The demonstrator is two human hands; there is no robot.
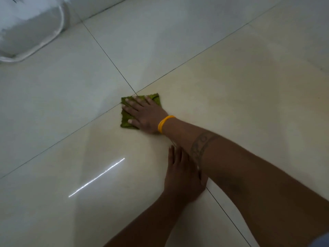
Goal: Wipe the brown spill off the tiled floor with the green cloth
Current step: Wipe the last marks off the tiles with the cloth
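Green cloth [140, 111]: lay beneath my flat, spread right hand [146, 115], at twelve o'clock from my left hand [183, 175], also open; no spill visible.

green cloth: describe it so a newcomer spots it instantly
Start where four pale floor tiles meet, near the middle of the view. The green cloth lies flat there, pressed under the right hand. It is the only green thing; the wrist beside it wears yellow bangles.

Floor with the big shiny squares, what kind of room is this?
Probably a room inside a home, though which room I cannot tell. The tiled floor is glossy, a white plastic-wrapped bundle sits by the wall, and the right hand presses a green cloth.
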